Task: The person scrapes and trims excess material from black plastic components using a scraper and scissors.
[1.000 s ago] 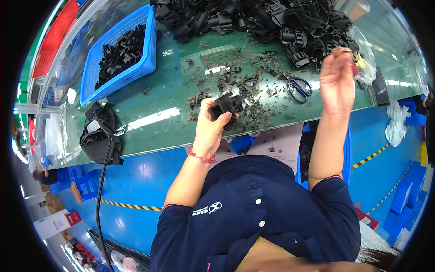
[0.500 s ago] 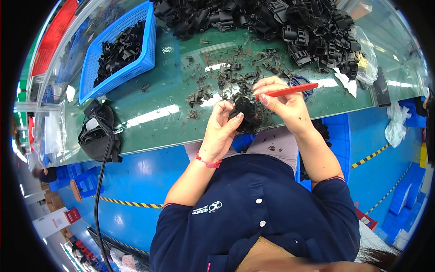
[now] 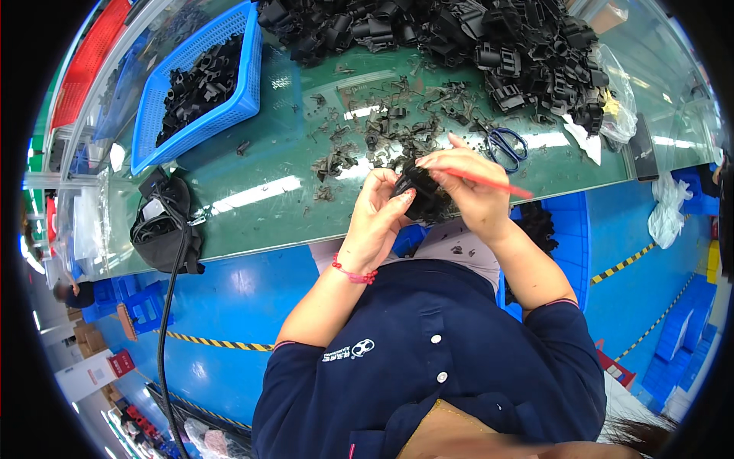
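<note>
Over the near edge of the counter (image 3: 267, 222), left hand (image 3: 380, 210) is clamping a black part (image 3: 430, 205); right hand (image 3: 477, 197) is gripping a red tool (image 3: 493, 183) at it, tip hidden. Risk: a weak hold could be letting the tool skid toward left hand. Dark scraps (image 3: 336, 162) are lying beyond.

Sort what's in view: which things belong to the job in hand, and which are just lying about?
In the job:
black part, in the left hand
red tool, in the right hand
probably black-parts heap, blue basket

Apparently lying about:
blue-handled scissors
black pouch
clear plastic bag
</note>
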{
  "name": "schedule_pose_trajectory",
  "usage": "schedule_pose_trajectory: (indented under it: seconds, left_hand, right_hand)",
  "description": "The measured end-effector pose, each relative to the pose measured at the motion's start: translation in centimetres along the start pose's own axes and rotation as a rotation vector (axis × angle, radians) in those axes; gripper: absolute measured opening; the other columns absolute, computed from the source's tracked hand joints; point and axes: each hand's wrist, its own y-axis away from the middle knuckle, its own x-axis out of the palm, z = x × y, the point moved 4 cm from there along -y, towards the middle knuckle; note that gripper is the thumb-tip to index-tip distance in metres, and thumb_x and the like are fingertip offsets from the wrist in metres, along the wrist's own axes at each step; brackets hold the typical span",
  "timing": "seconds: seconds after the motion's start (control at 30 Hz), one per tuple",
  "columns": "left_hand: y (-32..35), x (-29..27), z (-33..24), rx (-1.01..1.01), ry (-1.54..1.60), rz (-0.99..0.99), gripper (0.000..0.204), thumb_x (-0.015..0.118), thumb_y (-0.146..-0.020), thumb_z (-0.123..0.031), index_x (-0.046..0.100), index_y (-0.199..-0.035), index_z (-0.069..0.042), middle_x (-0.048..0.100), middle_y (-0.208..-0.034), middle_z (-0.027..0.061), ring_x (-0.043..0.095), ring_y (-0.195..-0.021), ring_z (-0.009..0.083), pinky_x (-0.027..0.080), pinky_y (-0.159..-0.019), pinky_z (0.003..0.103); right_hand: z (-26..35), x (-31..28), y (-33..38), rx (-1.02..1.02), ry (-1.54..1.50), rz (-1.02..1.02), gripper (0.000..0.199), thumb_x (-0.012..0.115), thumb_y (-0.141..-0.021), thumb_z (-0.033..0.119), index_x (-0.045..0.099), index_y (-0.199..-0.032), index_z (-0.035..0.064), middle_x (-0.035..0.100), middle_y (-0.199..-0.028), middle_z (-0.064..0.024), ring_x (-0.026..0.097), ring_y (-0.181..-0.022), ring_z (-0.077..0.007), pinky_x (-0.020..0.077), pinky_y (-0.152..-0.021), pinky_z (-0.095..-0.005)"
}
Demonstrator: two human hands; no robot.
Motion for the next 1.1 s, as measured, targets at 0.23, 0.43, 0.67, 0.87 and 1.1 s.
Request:
schedule_pose_trajectory:
  seconds: [0.23, 0.43, 0.67, 0.87, 1.1]
  left_hand:
    - [0.1, 0.6, -0.5, -0.035, 0.078, 0.044, 0.02, 0.056, -0.088, -0.009, 0.042, -0.101, -0.013, 0.055, -0.103, 0.0032, 0.057, -0.091, 0.0135, 0.051, -0.072, 0.03]
    - [-0.1, -0.8, -0.6, 0.016, -0.007, -0.025, 0.024, 0.054, -0.088, -0.019, 0.045, -0.11, -0.012, 0.057, -0.109, 0.006, 0.057, -0.1, 0.0168, 0.05, -0.08, 0.032]
    - [-0.4, -1.6, -0.9, 0.027, 0.071, -0.087, 0.019, 0.057, -0.087, -0.011, 0.042, -0.099, -0.014, 0.057, -0.103, 0.0029, 0.058, -0.094, 0.0154, 0.048, -0.077, 0.031]
    - [-0.3, -0.2, -0.8, -0.006, 0.079, 0.001, 0.022, 0.06, -0.085, -0.01, 0.042, -0.099, -0.013, 0.055, -0.105, 0.0037, 0.056, -0.096, 0.0143, 0.048, -0.08, 0.034]
    - [-0.2, -0.7, -0.2, -0.028, 0.092, 0.012, 0.025, 0.061, -0.084, -0.008, 0.043, -0.1, -0.012, 0.053, -0.101, 0.0025, 0.055, -0.094, 0.013, 0.049, -0.078, 0.031]
  right_hand:
    - [-2.3, -0.6, 0.0, 0.365, -0.724, 0.0, 0.012, 0.061, -0.084, 0.008, 0.063, -0.09, -0.0024, 0.065, -0.087, -0.0114, 0.062, -0.082, -0.0205, 0.048, -0.079, -0.0313]
    - [-2.0, -2.9, -0.6, 0.287, -1.147, 0.037, 0.014, 0.057, -0.087, 0.015, 0.059, -0.092, 0.0021, 0.063, -0.085, -0.0099, 0.063, -0.08, -0.0227, 0.0403, -0.096, -0.0401]
    - [-1.6, -7.3, -2.8, 0.142, -0.58, -0.259, 0.012, 0.056, -0.089, 0.011, 0.062, -0.097, 0.0059, 0.059, -0.099, -0.0069, 0.06, -0.087, -0.0161, 0.0451, -0.09, -0.0343]
    - [-1.9, -0.8, -0.7, 0.231, -0.303, 0.043, 0.013, 0.064, -0.08, 0.004, 0.066, -0.092, 0.0027, 0.054, -0.107, -0.0093, 0.051, -0.096, -0.015, 0.0422, -0.08, -0.0273]
    - [-2.1, 0.3, -0.3, 0.288, -0.351, 0.099, 0.012, 0.065, -0.08, 0.006, 0.067, -0.091, 0.0028, 0.051, -0.097, -0.0058, 0.05, -0.092, -0.0153, 0.0416, -0.08, -0.0281]
